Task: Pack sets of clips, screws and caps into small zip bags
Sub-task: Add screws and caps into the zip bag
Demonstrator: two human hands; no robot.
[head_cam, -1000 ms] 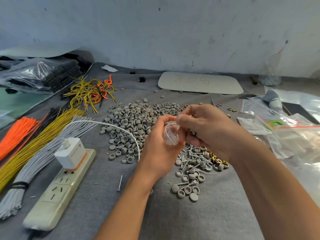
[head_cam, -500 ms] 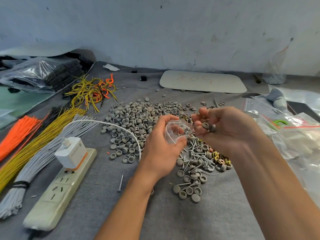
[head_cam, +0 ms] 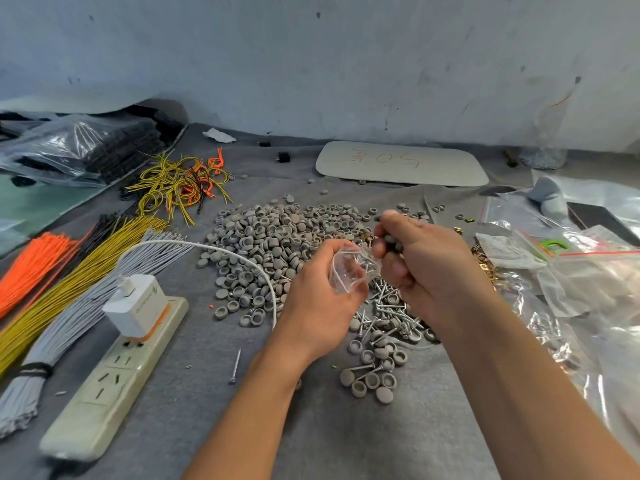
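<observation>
The left hand [head_cam: 317, 299] grips a small clear plastic zip bag [head_cam: 348, 273] between thumb and curled fingers, holding it raised above the counter [head_cam: 346, 431], which is covered in grey cloth; the right hand [head_cam: 427, 268] meets the bag at its mouth, fingers curled and pinching small grey parts [head_cam: 390, 241], too hidden by the fingers to tell what kind; directly beneath both hands lies a loose pile of silver screws [head_cam: 388, 308] mixed with a few caps; behind the hands spreads a broad heap of round grey plastic caps [head_cam: 273, 237]; brass-coloured metal clips [head_cam: 485, 266] lie just right of the right hand, against a stack of clear plastic bags [head_cam: 581, 289]; a single silver screw [head_cam: 234, 367] lies apart, beside the left forearm; a white cable [head_cam: 239, 256] arcs across the cap heap to a white charger block [head_cam: 136, 303] plugged into a cream power strip [head_cam: 110, 379]; further left lie bundles of grey wires [head_cam: 65, 313], yellow wires [head_cam: 79, 259] and orange wires [head_cam: 26, 268]; a tangle of yellow and orange wire loops [head_cam: 180, 181] sits behind them; a white rounded board with red writing [head_cam: 401, 162] lies near the wall.
</observation>
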